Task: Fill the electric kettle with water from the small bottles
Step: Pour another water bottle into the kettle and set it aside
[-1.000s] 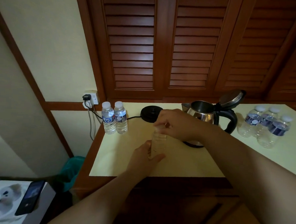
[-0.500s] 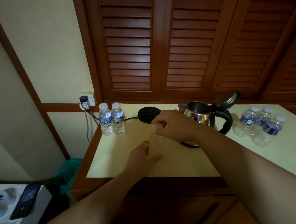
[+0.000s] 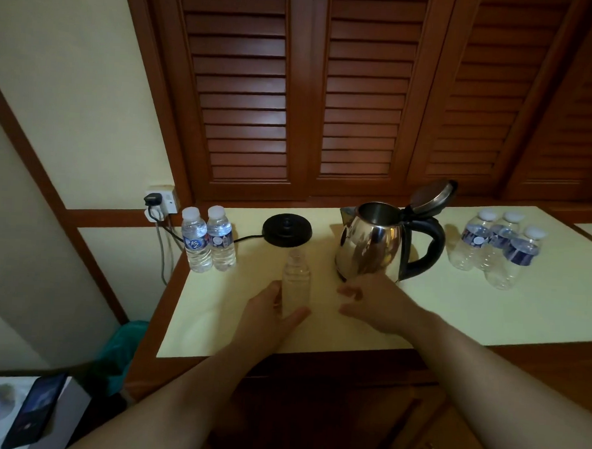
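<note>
A small clear bottle (image 3: 296, 282) stands upright on the pale yellow table (image 3: 455, 301), with no cap showing on its neck. My left hand (image 3: 269, 312) grips its lower part. My right hand (image 3: 373, 298) hovers low over the table just right of the bottle, in front of the steel kettle (image 3: 369, 243). Its fingers are curled and blurred, so what they hold is unclear. The kettle's lid (image 3: 430, 196) is tipped open. Its black base (image 3: 286, 230) lies empty to the left.
Two capped bottles (image 3: 206, 242) stand at the table's left edge near the wall socket (image 3: 160, 200). Three capped bottles (image 3: 497, 247) cluster at the right. Wooden shutters rise behind the table. A phone (image 3: 31, 413) lies on a box at lower left.
My right hand has left the top of the bottle and dropped to the right, down to the table. The bottle's neck now shows bare. My left hand keeps its grip.
</note>
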A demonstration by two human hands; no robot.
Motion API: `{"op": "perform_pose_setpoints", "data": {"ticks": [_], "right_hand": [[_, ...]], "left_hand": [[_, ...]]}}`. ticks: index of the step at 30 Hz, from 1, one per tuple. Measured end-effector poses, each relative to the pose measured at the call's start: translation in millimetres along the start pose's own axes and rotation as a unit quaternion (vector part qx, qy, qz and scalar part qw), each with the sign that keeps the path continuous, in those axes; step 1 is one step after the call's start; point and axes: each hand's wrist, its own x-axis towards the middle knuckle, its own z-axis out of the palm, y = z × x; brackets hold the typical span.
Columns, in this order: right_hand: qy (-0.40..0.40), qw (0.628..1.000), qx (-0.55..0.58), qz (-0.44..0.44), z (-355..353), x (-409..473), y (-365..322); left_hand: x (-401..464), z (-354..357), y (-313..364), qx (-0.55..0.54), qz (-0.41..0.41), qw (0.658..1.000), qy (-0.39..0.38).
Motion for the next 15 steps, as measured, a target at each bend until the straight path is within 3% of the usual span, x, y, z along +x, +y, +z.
{"op": "perform_pose_setpoints", "data": {"ticks": [8,12,15], "right_hand": [[0.066,0.996,-0.043,0.046,27,-25,26],[0.122,0.981,-0.097,0.117,18,-32,59],[0.122,0.969,-0.116,0.183,12,-33,80]], "left_hand": [[1,-3,0,-0.028,0.005,0.999,0.018],[4,-2,7,-0.041,0.009,0.999,0.025],[7,-2,13,-0.040,0.008,0.998,0.039]]}}
